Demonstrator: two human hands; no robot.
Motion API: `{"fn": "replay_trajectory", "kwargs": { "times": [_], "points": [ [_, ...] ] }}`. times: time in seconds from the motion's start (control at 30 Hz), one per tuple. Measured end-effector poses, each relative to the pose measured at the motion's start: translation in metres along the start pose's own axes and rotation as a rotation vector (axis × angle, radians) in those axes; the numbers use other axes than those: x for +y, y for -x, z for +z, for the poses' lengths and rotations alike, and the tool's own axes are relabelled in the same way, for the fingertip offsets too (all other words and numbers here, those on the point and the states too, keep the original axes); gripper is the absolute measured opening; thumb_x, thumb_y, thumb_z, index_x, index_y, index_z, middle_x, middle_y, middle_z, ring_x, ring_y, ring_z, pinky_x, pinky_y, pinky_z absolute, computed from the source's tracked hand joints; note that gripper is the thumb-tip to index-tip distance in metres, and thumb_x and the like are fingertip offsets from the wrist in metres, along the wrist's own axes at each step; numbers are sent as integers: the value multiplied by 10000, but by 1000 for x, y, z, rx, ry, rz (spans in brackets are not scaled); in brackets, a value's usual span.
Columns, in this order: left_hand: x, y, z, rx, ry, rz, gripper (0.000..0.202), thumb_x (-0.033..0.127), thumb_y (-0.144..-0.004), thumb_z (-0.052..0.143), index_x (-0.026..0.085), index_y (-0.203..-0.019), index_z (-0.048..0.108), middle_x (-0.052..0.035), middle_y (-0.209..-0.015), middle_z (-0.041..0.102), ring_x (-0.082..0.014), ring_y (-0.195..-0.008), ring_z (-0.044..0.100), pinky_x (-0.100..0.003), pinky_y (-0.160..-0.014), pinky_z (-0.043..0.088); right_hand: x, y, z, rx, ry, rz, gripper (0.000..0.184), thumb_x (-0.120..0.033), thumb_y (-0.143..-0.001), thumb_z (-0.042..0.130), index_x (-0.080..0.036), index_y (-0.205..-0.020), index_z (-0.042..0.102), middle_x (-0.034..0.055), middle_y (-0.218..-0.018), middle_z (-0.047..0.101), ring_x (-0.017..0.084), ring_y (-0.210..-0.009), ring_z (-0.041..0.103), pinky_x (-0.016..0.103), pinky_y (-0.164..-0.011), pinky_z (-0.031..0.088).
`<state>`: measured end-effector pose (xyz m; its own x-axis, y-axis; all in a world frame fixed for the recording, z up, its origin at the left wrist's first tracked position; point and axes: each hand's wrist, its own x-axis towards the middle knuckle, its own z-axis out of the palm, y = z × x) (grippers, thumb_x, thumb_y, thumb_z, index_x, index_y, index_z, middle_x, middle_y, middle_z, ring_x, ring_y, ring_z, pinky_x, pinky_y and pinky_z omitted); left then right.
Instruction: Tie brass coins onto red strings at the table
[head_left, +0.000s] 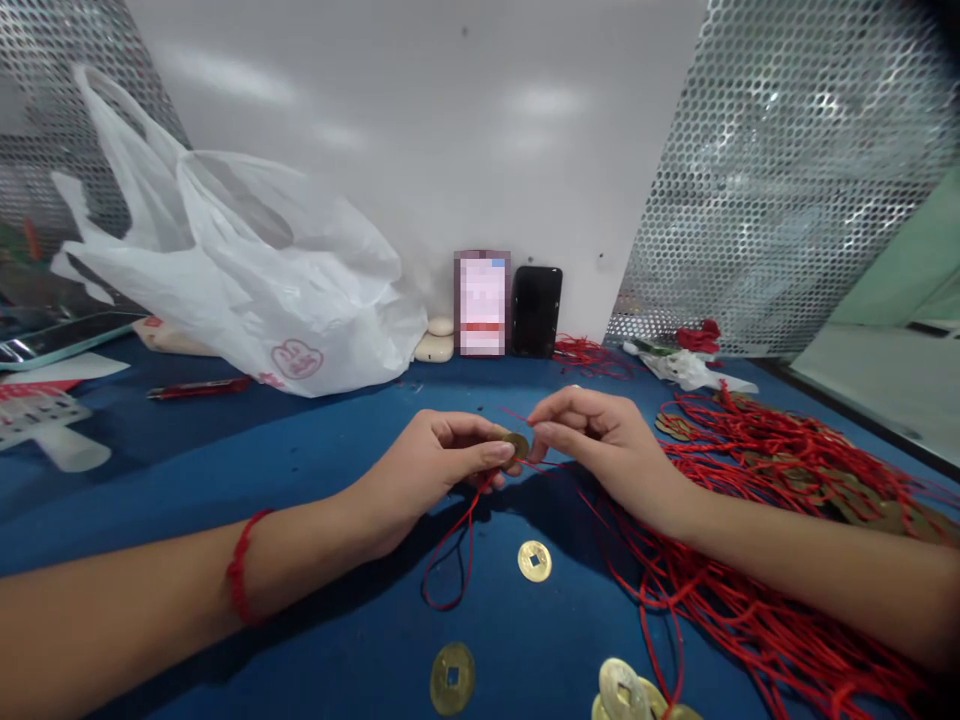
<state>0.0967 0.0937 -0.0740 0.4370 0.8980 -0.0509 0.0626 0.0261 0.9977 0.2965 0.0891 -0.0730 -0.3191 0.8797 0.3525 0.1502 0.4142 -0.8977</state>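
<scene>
My left hand [442, 462] is closed in a pinch on a small brass coin [517, 443] held above the blue table [300, 470]. A red cord [457, 545] hangs from it in a loop down to the table. My right hand [600, 435] is closed too, its fingertips pinching the red cord right beside the coin. The two hands nearly touch at the coin. A red string bracelet [240, 580] is on my left wrist.
Loose brass coins lie in front: one [534, 561] in the middle, one [452, 678] near the front edge, a few [626, 690] at the bottom. A heap of red cords [757, 470] fills the right. A white plastic bag [262, 270], two phones [535, 310] and perforated metal panels [780, 170] stand behind.
</scene>
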Motion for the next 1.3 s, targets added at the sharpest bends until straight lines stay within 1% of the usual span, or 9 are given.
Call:
{"fn": "replay_trajectory", "kwargs": {
  "times": [0.07,0.17,0.23,0.37,0.67,0.97,1.3],
  "points": [
    [2,1,1,-2,9,-11,242,336,-736,734,150,-891,740,-75,-821,714,-118,-666,597,-250,-653,485,-1,0,2,-56,19,17,141,-313,-831,600,-173,-838,614,0,-640,650,109,-589,577,233,-561,420],
    [4,2,2,5,36,-30,225,309,-732,737,142,-883,741,-80,-820,716,-118,-662,599,-251,-653,488,1,-2,1,-95,51,74,131,-298,-830,579,-171,-807,598,-18,-601,601,93,-544,521,224,-521,374],
    [6,3,3,18,48,-34,221,299,-723,745,140,-876,741,-78,-807,714,-116,-653,597,-250,-646,487,3,-3,0,-88,75,108,122,-286,-821,571,-168,-798,591,-28,-587,567,85,-524,474,220,-503,342],
    [5,3,2,27,71,-33,245,318,-717,752,138,-884,737,-78,-798,711,-117,-646,598,-252,-639,489,4,-4,-1,-25,80,141,86,-256,-795,562,-173,-773,572,-51,-569,494,75,-497,412,215,-478,317],
    [4,1,2,30,127,-47,261,311,-702,770,127,-881,725,-85,-803,715,-120,-661,613,-248,-646,499,3,-6,0,-82,66,178,85,-253,-774,579,-174,-749,565,-46,-569,498,79,-510,439,216,-490,347],
    [4,1,1,28,91,-39,271,332,-706,764,127,-880,722,-88,-814,713,-124,-662,610,-265,-652,506,7,-5,-1,-85,37,143,80,-251,-779,601,-172,-774,588,-39,-586,517,78,-519,441,216,-491,351],
    [4,1,1,23,75,-35,268,343,-703,764,134,-866,723,-80,-809,709,-125,-664,609,-269,-657,509,8,-6,-2,-88,94,138,65,-238,-776,603,-173,-770,609,-45,-575,507,87,-524,448,230,-512,368]
  ]
}}
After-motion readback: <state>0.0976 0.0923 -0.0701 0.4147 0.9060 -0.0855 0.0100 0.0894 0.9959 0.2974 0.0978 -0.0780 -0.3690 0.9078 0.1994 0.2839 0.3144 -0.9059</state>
